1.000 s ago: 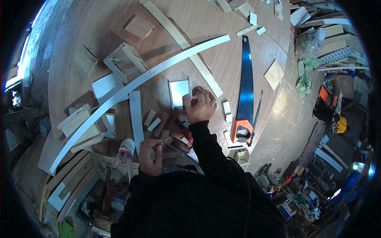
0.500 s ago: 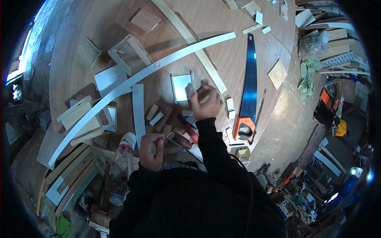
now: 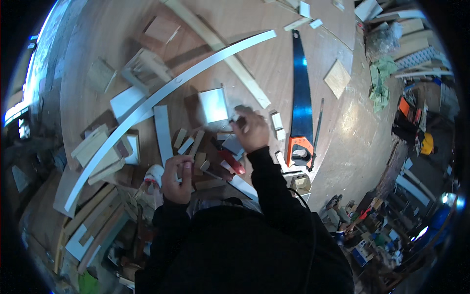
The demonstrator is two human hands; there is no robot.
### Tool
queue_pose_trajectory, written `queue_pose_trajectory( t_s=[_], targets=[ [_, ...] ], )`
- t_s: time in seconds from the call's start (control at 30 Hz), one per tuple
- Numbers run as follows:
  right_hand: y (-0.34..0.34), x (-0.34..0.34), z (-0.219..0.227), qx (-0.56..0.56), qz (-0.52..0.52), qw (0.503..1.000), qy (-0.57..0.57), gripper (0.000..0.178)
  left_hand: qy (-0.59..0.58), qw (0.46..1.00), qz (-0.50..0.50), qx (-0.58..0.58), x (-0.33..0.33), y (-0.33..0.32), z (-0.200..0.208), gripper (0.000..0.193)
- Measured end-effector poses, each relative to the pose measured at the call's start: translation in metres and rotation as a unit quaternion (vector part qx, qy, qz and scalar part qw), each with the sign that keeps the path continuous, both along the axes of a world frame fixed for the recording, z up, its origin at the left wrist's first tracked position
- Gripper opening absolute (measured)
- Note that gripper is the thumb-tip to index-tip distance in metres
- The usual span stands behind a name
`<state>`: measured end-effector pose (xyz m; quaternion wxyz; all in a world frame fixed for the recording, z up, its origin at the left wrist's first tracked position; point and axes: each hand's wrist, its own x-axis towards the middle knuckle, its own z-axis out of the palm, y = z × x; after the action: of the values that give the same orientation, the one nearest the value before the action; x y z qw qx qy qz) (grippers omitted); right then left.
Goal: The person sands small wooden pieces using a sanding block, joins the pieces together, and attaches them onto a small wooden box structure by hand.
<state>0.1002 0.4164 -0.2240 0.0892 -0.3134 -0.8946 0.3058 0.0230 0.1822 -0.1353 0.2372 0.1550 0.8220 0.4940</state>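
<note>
Head view: we are seeing a small white panel (image 3: 213, 105) lying on the table (image 3: 274, 63), our right hand (image 3: 253, 131) just beside it, our left hand (image 3: 177, 179) nearer our body, fingers bending on both, though we cannot tell whether either is gripping anything, and a saw (image 3: 301, 93) lying farther right.

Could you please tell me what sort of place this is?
Probably a woodworking shop: an orange-handled saw lies on the worktable, with a small open wooden box frame and a diamond-lying wooden square.
</note>
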Motion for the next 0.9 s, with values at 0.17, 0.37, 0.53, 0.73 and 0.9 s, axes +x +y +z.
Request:
queue_pose_trajectory(
  t_s=[0.17, 0.37, 0.53, 0.73, 0.9],
  targets=[
    [-0.014, 0.006, -0.001, 0.028, -0.029, 0.999, -0.035, 0.036, -0.037, 0.999, 0.035, 0.017, -0.021, 0.023, 0.007, 0.011],
    [-0.013, 0.002, -0.006, 0.005, -0.055, 0.998, -0.004, 0.036, 0.022, 0.995, -0.068, -0.076, -0.059, 0.087, -0.007, 0.014],
    [-0.01, 0.001, -0.012, 0.01, -0.065, 0.997, 0.034, 0.035, 0.11, 0.985, -0.1, -0.088, -0.081, 0.127, -0.033, 0.015],
    [-0.005, 0.0, -0.012, -0.019, -0.057, 0.997, 0.04, 0.034, 0.227, 0.944, -0.212, -0.108, -0.108, 0.151, -0.058, 0.017],
    [-0.003, 0.001, -0.011, -0.024, -0.045, 0.998, 0.039, 0.035, 0.245, 0.933, -0.238, -0.109, -0.112, 0.158, -0.073, 0.018]
  ],
)
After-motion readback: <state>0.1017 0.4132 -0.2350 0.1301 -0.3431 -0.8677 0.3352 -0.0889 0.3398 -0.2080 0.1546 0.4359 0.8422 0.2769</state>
